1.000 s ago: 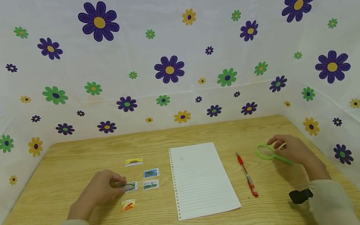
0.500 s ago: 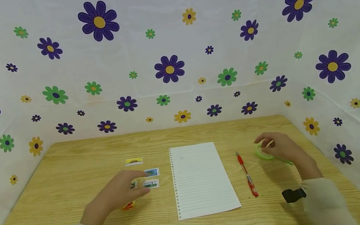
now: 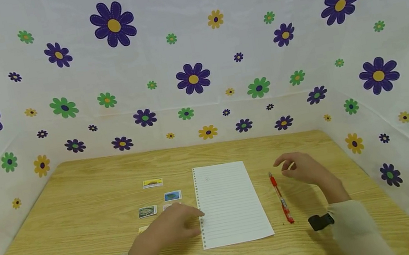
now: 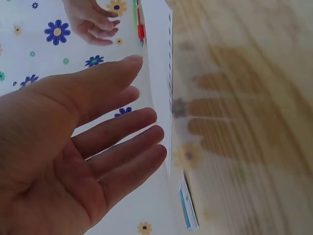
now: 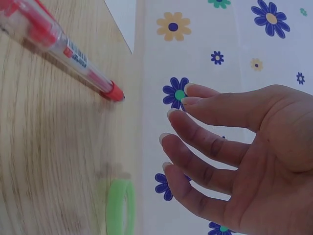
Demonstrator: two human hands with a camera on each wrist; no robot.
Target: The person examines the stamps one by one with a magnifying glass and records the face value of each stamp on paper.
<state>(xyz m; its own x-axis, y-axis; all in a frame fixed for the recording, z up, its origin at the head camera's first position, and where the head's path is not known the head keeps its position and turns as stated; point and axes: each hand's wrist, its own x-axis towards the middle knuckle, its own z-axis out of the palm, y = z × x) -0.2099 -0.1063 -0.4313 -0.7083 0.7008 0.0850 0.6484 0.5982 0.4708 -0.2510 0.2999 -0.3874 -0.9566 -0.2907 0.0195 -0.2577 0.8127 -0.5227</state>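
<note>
My left hand, fingers extended and holding nothing, hovers by the punched left edge of the lined paper sheet. In the left wrist view its palm shows with the fingers loosely spread. My right hand is held above the table with bent, relaxed fingers and nothing in them, just right of the red pen. The green magnifying glass shows only as part of its rim in the right wrist view; in the head view my right hand and arm hide it.
Several small picture stamps lie left of the paper: a yellow one, a blue one and a grey-green one. My left hand partly covers others. A flower-printed white cloth walls the wooden table at the back and sides.
My left hand has left the grey-green stamp and moved right to the paper's edge. My right hand has come away from the magnifying glass and moved left toward the pen.
</note>
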